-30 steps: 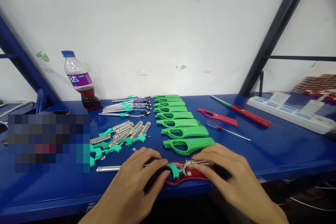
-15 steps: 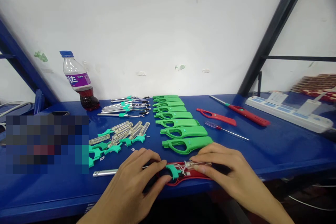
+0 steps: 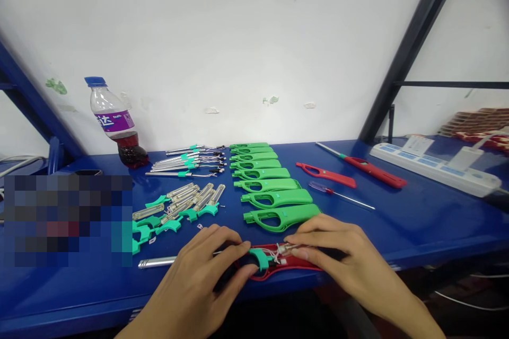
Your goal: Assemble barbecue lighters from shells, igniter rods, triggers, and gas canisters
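An open red lighter shell [image 3: 274,273] lies near the front edge of the table, with a teal trigger [image 3: 262,260] and thin white wires [image 3: 274,255] inside it. My left hand [image 3: 207,280] is closed on the shell's left end, thumb and fingers around the trigger's opening. Past that hand, a silver metal tube [image 3: 156,262] sticks out to the left. Over the shell's right part, my right hand [image 3: 344,257] pinches a clear fuel tank [image 3: 287,249]; the fingers hide most of the tank.
Green lighter shells [image 3: 274,199] form a column behind my hands. Left of them lie metal tubes with wires [image 3: 169,167], clear tanks [image 3: 185,200] and teal triggers [image 3: 170,225]. A bottle [image 3: 119,122], screwdriver [image 3: 326,188], red shell half [image 3: 330,176], red lighter [image 3: 371,170] and power strip [image 3: 433,168] surround them.
The whole view has shifted slightly. Both hands keep nearly the same grip, and the clear tank stays over the right part of the red shell.
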`<state>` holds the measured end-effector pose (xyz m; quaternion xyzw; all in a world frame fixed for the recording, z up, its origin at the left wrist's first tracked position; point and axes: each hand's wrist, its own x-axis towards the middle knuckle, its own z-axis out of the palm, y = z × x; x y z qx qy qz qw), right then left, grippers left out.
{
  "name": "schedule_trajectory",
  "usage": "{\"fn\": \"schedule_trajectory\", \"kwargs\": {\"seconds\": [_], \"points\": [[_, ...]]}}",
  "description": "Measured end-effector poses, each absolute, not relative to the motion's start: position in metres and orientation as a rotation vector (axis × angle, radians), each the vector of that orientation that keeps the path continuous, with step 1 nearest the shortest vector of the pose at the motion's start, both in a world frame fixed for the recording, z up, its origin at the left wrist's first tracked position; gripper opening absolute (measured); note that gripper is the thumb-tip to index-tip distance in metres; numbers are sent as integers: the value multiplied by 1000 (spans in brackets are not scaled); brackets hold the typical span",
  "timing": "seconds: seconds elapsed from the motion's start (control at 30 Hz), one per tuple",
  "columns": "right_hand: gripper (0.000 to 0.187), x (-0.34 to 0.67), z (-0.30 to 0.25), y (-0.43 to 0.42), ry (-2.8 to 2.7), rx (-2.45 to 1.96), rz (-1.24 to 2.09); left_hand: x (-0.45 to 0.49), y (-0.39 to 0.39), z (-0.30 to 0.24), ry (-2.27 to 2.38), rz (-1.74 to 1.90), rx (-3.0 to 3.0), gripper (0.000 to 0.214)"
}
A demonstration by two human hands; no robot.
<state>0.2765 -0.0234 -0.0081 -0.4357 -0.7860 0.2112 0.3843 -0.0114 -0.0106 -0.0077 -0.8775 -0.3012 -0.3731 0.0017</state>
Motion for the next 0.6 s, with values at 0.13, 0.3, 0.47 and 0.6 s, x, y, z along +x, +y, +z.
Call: {"fn": "schedule_trajectory", "kwargs": {"seconds": [0.13, 0.3, 0.47, 0.6], "points": [[19, 276, -8, -23, -2005, -1120, 566, -11, -10, -7, -955, -1166, -2758, 17], [19, 278, -8, -23, -2021, -1133, 575, -13, -10, -10, -962, -1130, -2775, 18], [19, 277, -6, -23, -2038, -1147, 582, -13, -11, -10, -970, -1122, -2789, 17], [20, 276, -3, -26, -2062, -1172, 550, -13, -11, -10, -976, -1119, -2789, 18]]}}
